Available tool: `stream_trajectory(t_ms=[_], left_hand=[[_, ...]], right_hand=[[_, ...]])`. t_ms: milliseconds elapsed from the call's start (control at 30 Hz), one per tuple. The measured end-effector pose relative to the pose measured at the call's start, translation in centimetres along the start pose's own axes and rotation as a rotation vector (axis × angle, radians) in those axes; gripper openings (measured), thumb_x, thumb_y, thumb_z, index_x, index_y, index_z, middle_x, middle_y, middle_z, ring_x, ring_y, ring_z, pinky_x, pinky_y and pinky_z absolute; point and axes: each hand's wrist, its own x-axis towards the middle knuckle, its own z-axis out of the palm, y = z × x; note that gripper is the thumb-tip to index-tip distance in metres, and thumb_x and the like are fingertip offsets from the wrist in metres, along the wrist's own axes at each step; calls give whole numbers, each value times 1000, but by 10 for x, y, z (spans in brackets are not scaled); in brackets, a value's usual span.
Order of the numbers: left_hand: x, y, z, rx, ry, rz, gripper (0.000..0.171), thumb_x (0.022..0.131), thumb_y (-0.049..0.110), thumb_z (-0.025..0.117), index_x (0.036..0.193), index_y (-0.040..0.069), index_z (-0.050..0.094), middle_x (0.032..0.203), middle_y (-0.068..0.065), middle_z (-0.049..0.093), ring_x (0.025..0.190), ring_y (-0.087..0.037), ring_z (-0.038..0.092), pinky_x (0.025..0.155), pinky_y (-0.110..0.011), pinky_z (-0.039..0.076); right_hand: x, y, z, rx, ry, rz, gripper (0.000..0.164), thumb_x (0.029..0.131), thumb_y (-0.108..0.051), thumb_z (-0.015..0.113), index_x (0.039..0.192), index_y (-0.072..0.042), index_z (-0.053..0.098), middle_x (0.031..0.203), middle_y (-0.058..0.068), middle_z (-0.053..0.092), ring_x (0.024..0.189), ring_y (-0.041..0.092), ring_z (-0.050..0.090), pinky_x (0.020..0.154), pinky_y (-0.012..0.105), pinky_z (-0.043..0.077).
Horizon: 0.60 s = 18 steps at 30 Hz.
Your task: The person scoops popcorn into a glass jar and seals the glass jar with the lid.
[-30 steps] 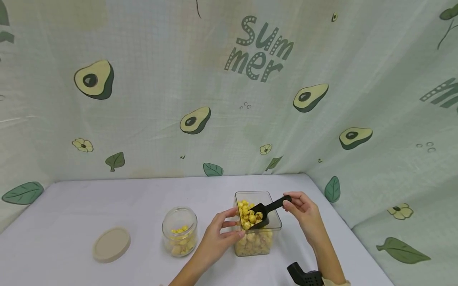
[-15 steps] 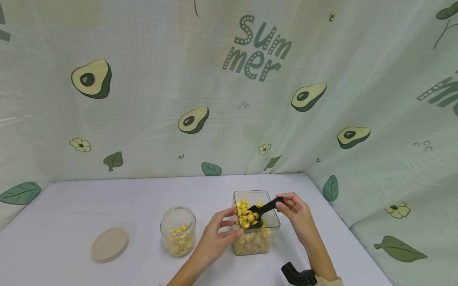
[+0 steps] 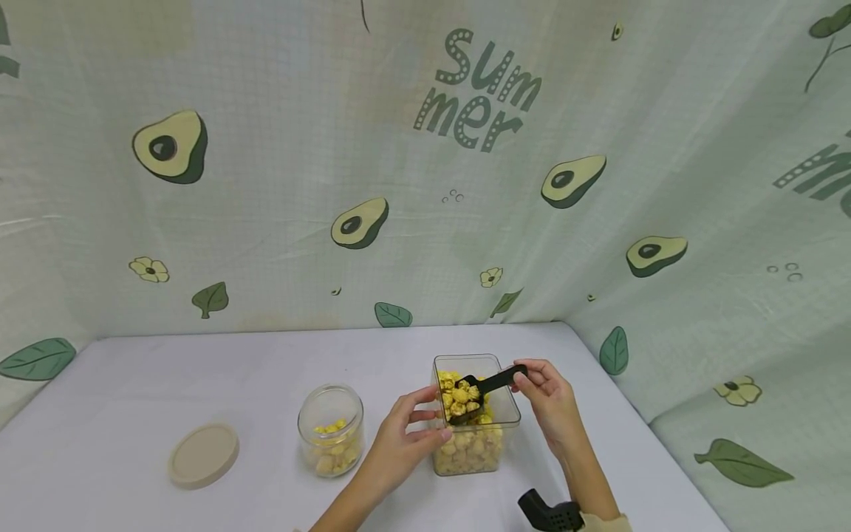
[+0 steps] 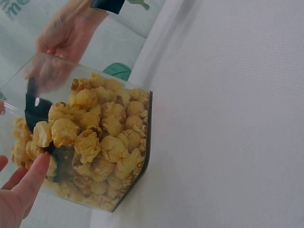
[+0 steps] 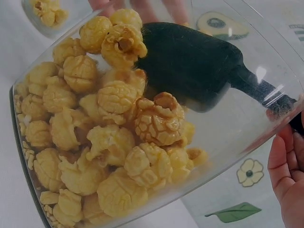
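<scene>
My right hand (image 3: 548,403) pinches the handle end of a black scoop (image 3: 497,382) between thumb and fingers. The scoop's bowl is inside a clear square container (image 3: 501,451), with several pieces of yellow popcorn (image 3: 461,399) on it. Through the wall in the right wrist view, the dark bowl (image 5: 190,66) shows beside the heaped popcorn (image 5: 114,142). With thumb and fingers spread around its near left corner, my left hand (image 3: 407,436) holds the container by the rim. In the left wrist view, a fingertip (image 4: 42,164) overlaps the wall.
Left of the container stands a round clear jar (image 3: 330,428), uncovered, with some popcorn low inside. A beige round lid (image 3: 204,454) lies farther left on the white table (image 3: 266,369). Behind hangs an avocado-print cloth (image 3: 266,148).
The scoop has moved left and deeper into the popcorn, and its bowl now carries popcorn. My right hand has shifted slightly left with it; the left hand stays at the container.
</scene>
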Motion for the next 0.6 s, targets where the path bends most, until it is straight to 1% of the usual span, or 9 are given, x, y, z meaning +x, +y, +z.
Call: stream_trajectory(t_ms=[300,600], left_hand=[[0,1,0,9,-2,5,60,85,24,68,137,10,42,135,-14,41,116,-28,49,89,-26,52],[0,0,1,0,-3,2,60,85,22,68,137,10,42,135,-15,41,116,-29,48,89,-26,52]], right_hand=[[1,-1,-2,56,41,63,17,92,-2,54,105,-12,59,86,-8,68,76,6,60,81,16,50],[0,2,-7,137,55,101,16,92,-3,54,104,-13,61,85,-6,68,78,6,62,80,17,52]])
